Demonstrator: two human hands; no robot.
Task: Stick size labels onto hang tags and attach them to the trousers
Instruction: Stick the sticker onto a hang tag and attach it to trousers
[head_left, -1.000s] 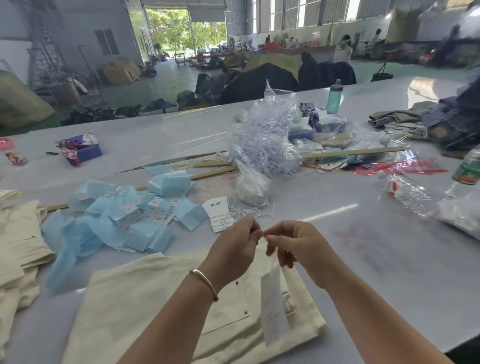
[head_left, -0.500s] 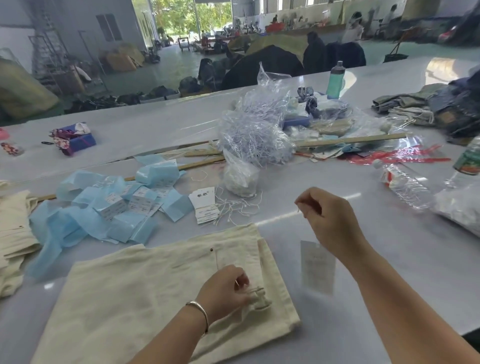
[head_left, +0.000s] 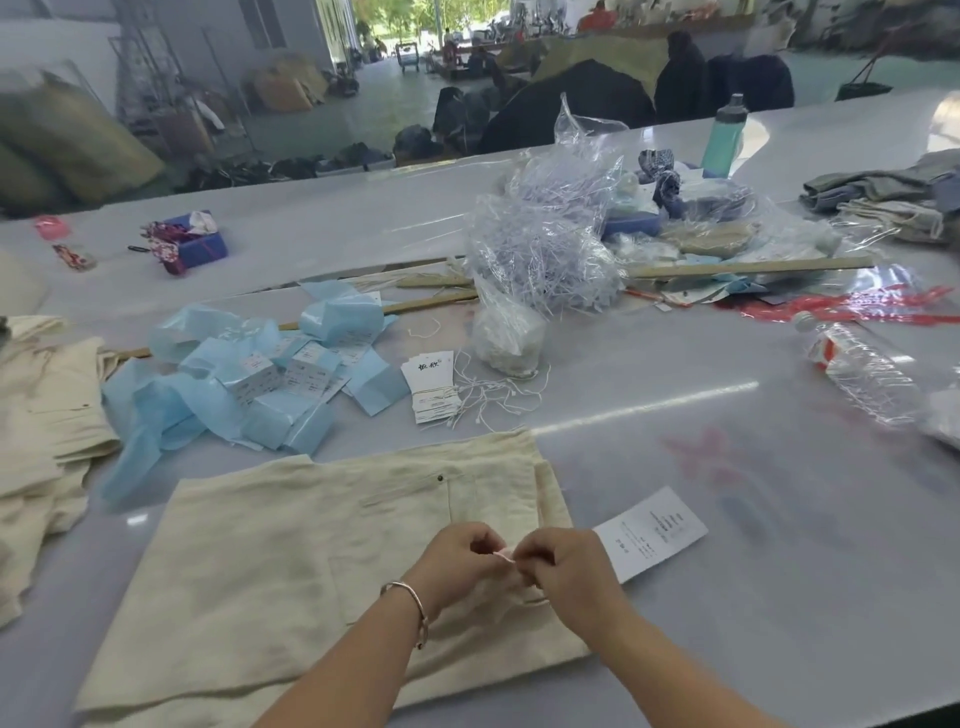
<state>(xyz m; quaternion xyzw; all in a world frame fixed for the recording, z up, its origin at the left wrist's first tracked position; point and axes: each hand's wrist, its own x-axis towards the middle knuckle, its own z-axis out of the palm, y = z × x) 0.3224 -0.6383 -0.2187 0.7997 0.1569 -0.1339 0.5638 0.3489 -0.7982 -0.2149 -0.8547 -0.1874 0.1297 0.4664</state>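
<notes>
Over the waistband edge of the cream trousers (head_left: 291, 561) on the tabletop (head_left: 727, 467), left hand (head_left: 457, 564) and right hand (head_left: 569, 569) pinch a thin string together, apparently fastening the hang tag (head_left: 652, 530) lying beside them; next, judging so, close the loop.

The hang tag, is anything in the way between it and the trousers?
Nothing visible is. The hang tag lies on the table just past the edge of the trousers, and the left hand and right hand meet over the trousers, pinching its string between their fingertips.
</notes>
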